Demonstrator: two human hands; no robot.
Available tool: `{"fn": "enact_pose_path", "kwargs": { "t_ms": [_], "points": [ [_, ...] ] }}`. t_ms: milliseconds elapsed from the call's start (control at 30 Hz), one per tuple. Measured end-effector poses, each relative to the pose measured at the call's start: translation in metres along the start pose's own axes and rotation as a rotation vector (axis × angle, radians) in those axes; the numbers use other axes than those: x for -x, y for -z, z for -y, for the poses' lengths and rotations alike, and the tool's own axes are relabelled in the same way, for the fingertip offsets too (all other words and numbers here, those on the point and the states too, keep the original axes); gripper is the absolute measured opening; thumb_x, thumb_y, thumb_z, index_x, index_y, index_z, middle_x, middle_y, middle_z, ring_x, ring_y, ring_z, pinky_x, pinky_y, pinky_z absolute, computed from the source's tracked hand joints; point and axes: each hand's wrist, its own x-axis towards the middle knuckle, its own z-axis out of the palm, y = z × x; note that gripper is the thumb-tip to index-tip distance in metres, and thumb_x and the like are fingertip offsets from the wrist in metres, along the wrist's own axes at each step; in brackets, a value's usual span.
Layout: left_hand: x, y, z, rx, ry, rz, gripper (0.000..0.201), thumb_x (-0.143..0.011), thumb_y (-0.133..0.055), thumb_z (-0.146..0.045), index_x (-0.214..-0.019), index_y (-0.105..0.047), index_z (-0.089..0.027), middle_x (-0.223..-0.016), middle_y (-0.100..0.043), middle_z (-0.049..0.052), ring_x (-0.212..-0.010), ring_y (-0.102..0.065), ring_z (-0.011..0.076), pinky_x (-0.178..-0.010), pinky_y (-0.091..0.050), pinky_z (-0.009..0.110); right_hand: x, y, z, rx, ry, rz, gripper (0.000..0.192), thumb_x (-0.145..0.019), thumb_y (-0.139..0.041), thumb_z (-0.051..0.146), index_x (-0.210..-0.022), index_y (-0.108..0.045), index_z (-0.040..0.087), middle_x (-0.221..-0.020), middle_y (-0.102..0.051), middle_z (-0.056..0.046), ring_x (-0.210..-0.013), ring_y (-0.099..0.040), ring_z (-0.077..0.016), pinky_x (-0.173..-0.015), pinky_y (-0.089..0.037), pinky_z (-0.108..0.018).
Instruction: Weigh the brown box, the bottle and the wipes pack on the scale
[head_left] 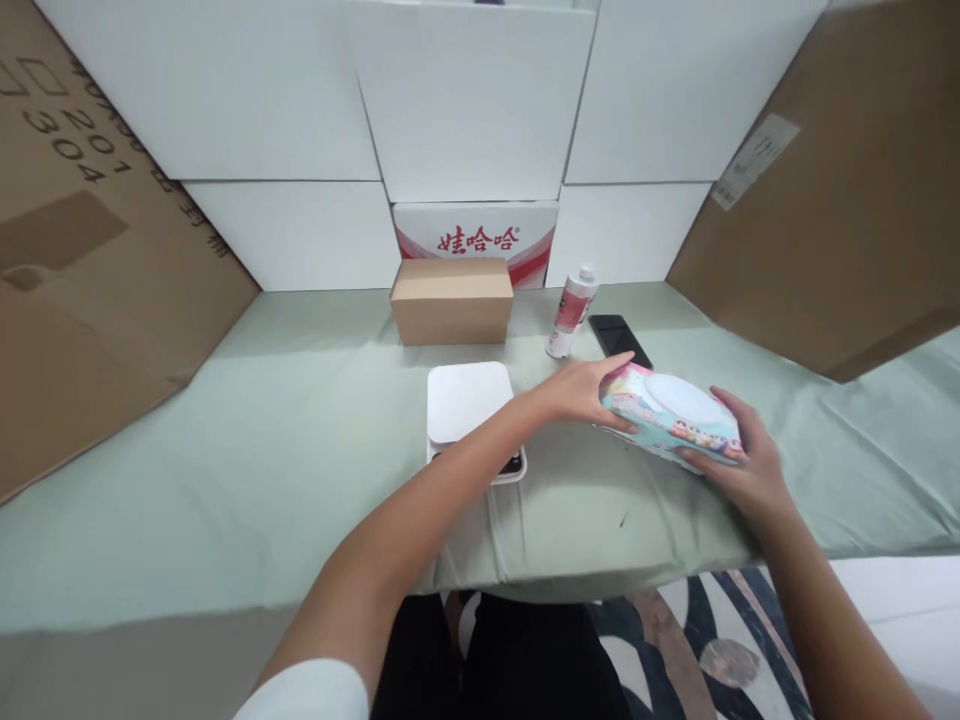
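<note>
A soft pack of wet wipes [671, 412], printed with cartoon figures and topped by a white oval lid, lies on the pale green tablecloth [262, 450] right of centre. My left hand [581, 393] grips its left end, the arm reaching across in front of a white kitchen scale [466, 405]. My right hand [739, 465] holds the pack's right, near end from below. The pack sits just above or on the cloth; I cannot tell which.
A small brown cardboard box [452, 299] stands behind the scale. A white bottle with a red label [571, 313] and a black phone [619, 338] lie behind the pack. White boxes form the back wall; large brown cartons [840, 200] lean at both sides.
</note>
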Motion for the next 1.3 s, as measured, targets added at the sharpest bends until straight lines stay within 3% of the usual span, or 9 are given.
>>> {"fn": "enact_pose_path", "kwargs": {
  "t_ms": [100, 200, 333, 467, 633, 933, 1133, 1233, 1300],
  "points": [
    [0.043, 0.022, -0.009, 0.042, -0.089, -0.191, 0.118, -0.068, -0.093, -0.057, -0.167, -0.039, -0.023, -0.167, -0.052, 0.012, -0.152, -0.053, 0.0357, -0.126, -0.045, 0.044, -0.011, -0.016, 0.034, -0.081, 0.159, -0.029, 0.094, -0.055, -0.095, 0.063, -0.139, -0.064, 0.034, -0.135, -0.068, -0.016, -0.122, -0.070, -0.0427, -0.102, -0.059, -0.060],
    [0.099, 0.056, -0.007, -0.004, -0.109, -0.372, 0.116, -0.067, -0.095, -0.057, -0.166, -0.043, -0.025, -0.165, -0.054, 0.012, -0.149, -0.057, 0.0370, -0.126, -0.048, 0.046, -0.032, -0.051, 0.081, -0.229, 0.308, 0.068, 0.106, -0.054, -0.096, 0.069, -0.144, -0.061, 0.028, -0.138, -0.066, -0.018, -0.124, -0.068, -0.0406, -0.104, -0.060, -0.056],
    [0.167, 0.095, 0.011, -0.099, -0.003, -0.568, 0.114, -0.064, -0.096, -0.058, -0.163, -0.048, -0.026, -0.159, -0.061, 0.013, -0.142, -0.063, 0.0371, -0.121, -0.054, 0.047, -0.057, -0.116, 0.134, -0.430, 0.373, 0.311, 0.113, -0.055, -0.096, 0.071, -0.149, -0.054, 0.025, -0.142, -0.063, -0.017, -0.127, -0.066, -0.0380, -0.104, -0.061, -0.052],
    [0.204, 0.106, 0.039, -0.126, 0.048, -0.663, 0.114, -0.063, -0.098, -0.055, -0.162, -0.049, -0.025, -0.156, -0.063, 0.015, -0.139, -0.066, 0.0370, -0.115, -0.059, 0.047, -0.056, -0.162, 0.152, -0.498, 0.370, 0.417, 0.110, -0.057, -0.097, 0.068, -0.149, -0.054, 0.027, -0.143, -0.061, -0.015, -0.122, -0.068, -0.0356, -0.097, -0.064, -0.048],
    [0.220, 0.095, 0.060, -0.118, 0.050, -0.648, 0.112, -0.062, -0.098, -0.054, -0.160, -0.053, -0.022, -0.149, -0.068, 0.016, -0.132, -0.071, 0.0377, -0.112, -0.061, 0.046, -0.033, -0.180, 0.142, -0.526, 0.308, 0.414, 0.109, -0.061, -0.096, 0.068, -0.153, -0.050, 0.030, -0.145, -0.059, -0.015, -0.125, -0.068, -0.0360, -0.094, -0.066, -0.048],
    [0.223, 0.088, 0.062, -0.179, 0.040, -0.690, 0.106, -0.067, -0.093, -0.058, -0.159, -0.053, -0.023, -0.144, -0.072, 0.014, -0.122, -0.076, 0.0334, -0.104, -0.064, 0.042, -0.025, -0.189, 0.131, -0.517, 0.305, 0.399, 0.109, -0.070, -0.087, 0.074, -0.160, -0.045, 0.030, -0.158, -0.050, -0.017, -0.133, -0.065, -0.0372, -0.102, -0.064, -0.049],
    [0.225, 0.085, 0.062, -0.186, 0.043, -0.703, 0.106, -0.067, -0.093, -0.059, -0.159, -0.054, -0.022, -0.147, -0.070, 0.015, -0.126, -0.074, 0.0349, -0.108, -0.062, 0.043, -0.027, -0.190, 0.129, -0.505, 0.375, 0.394, 0.103, -0.077, -0.080, 0.075, -0.162, -0.046, 0.028, -0.156, -0.055, -0.017, -0.146, -0.055, -0.0386, -0.117, -0.054, -0.054],
    [0.227, 0.083, 0.064, -0.132, 0.078, -0.717, 0.110, -0.063, -0.094, -0.064, -0.158, -0.055, -0.025, -0.149, -0.069, 0.014, -0.130, -0.072, 0.0363, -0.112, -0.060, 0.046, -0.027, -0.191, 0.128, -0.508, 0.366, 0.406, 0.107, -0.074, -0.081, 0.078, -0.162, -0.046, 0.028, -0.157, -0.055, -0.017, -0.146, -0.054, -0.0392, -0.114, -0.056, -0.054],
    [0.228, 0.084, 0.068, -0.015, 0.077, -0.709, 0.117, -0.062, -0.092, -0.071, -0.161, -0.050, -0.027, -0.156, -0.063, 0.016, -0.139, -0.066, 0.0379, -0.117, -0.057, 0.047, -0.028, -0.192, 0.126, -0.530, 0.340, 0.412, 0.108, -0.074, -0.079, 0.081, -0.163, -0.044, 0.030, -0.160, -0.052, -0.016, -0.138, -0.061, -0.0381, -0.106, -0.060, -0.052]
  ]
}}
